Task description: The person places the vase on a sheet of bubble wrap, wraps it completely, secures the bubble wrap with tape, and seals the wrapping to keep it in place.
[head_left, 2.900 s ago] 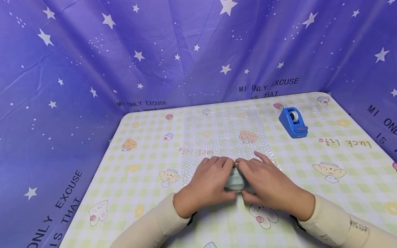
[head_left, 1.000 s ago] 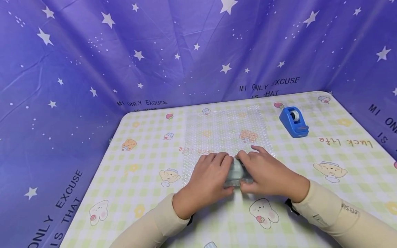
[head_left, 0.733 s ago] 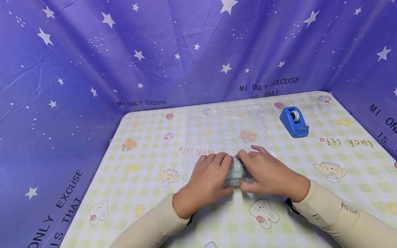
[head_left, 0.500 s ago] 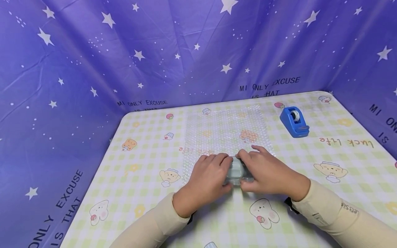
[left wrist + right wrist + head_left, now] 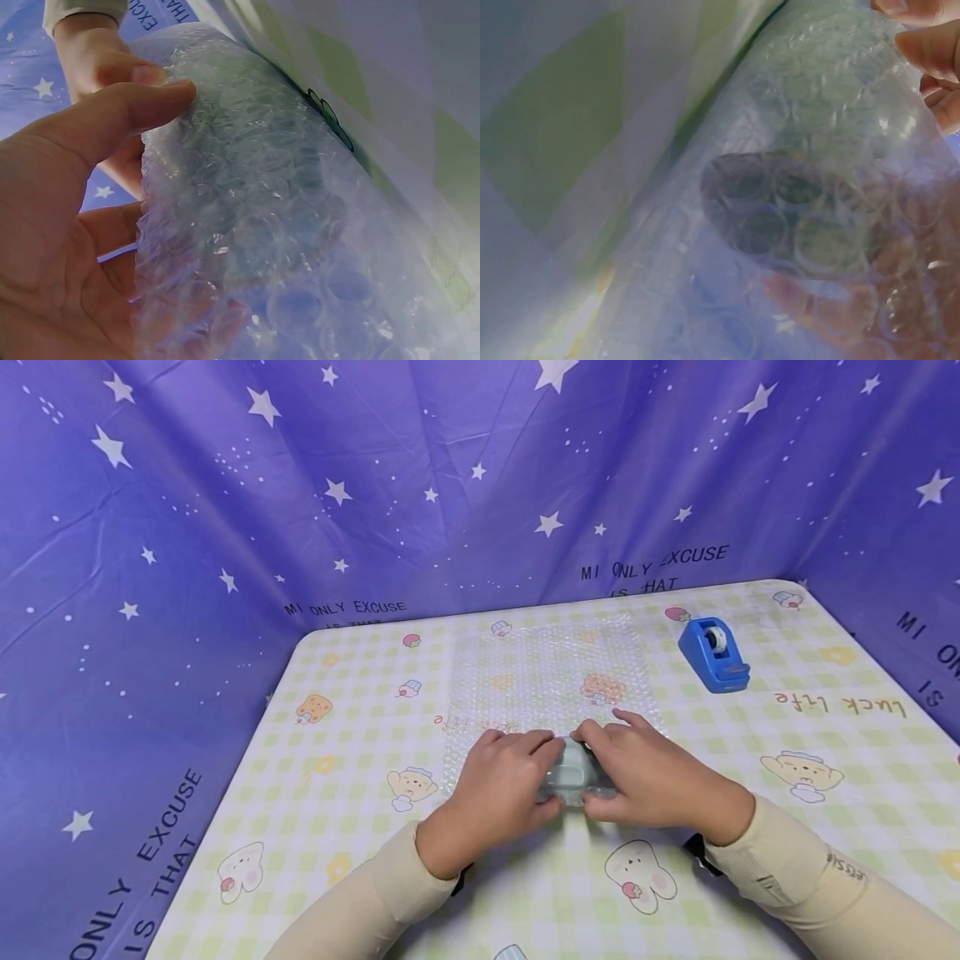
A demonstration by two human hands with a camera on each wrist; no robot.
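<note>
A pale green object (image 5: 572, 768) lies between the two hands, with clear bubble wrap around it. Gripping its left side, the left hand (image 5: 498, 789) has the thumb at the near edge and the fingers over the far side. The right hand (image 5: 648, 777) holds the right side in the same way, its index finger on top. Close up in the left wrist view, the bubble wrap (image 5: 247, 195) covers the object under the thumb. In the right wrist view, a dark oval end (image 5: 795, 214) shows through the wrap (image 5: 840, 82). The hands hide much of the object.
The flat rest of the bubble-wrap sheet (image 5: 536, 668) stretches behind the hands toward the table's far edge. A blue tape dispenser (image 5: 714, 656) stands at the back right of the checked tabletop (image 5: 300, 810). Purple star-printed curtains (image 5: 450, 452) surround the table.
Compared with the oldest frame, both hands and the object sit slightly farther from the person, and more of the wrapped object shows between them. Both hands have kept their hold.
</note>
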